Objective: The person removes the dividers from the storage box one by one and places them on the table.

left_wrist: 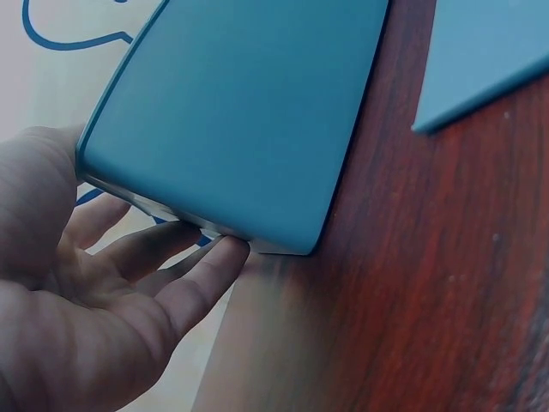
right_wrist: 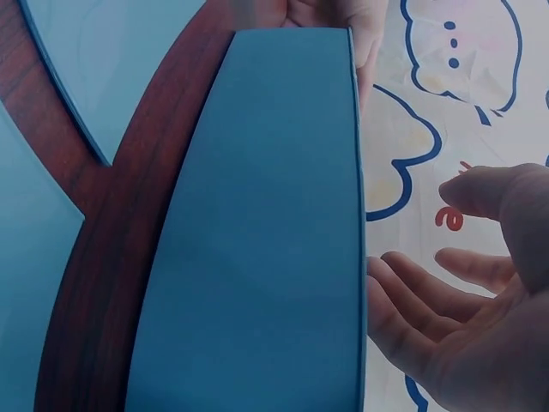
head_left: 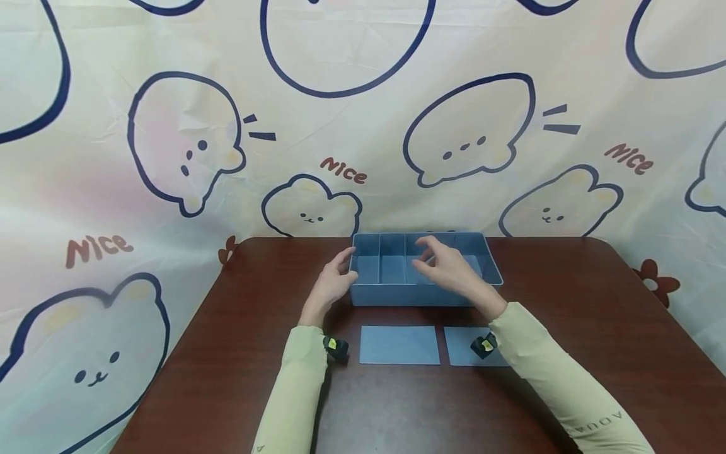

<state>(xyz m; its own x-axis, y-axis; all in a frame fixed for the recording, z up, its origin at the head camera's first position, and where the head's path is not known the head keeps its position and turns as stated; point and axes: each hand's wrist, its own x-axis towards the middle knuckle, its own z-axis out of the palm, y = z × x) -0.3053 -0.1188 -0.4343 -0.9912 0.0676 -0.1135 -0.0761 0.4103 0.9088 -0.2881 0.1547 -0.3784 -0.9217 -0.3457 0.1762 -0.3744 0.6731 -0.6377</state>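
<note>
A blue divided storage box (head_left: 408, 295) stands near the back of the table, its long front wall toward me. At its left end is my left hand (head_left: 331, 284), the fingers against the short end wall in the left wrist view and the thumb by the front corner. My right hand (head_left: 450, 268) hovers above the box's right half with thumb and fingers spread apart, nothing between them. In the right wrist view its fingers (right_wrist: 429, 300) overlap the box rim. Thin dividers split the box's left part into narrow compartments; the right hand hides some of the inside.
Two flat light-blue rectangles lie in front of the box, a left one (head_left: 399, 345) and a right one (head_left: 459, 343) partly covered by my right wrist. The brown table (head_left: 227, 384) backs onto a printed cloth (head_left: 386, 139) with cartoon faces.
</note>
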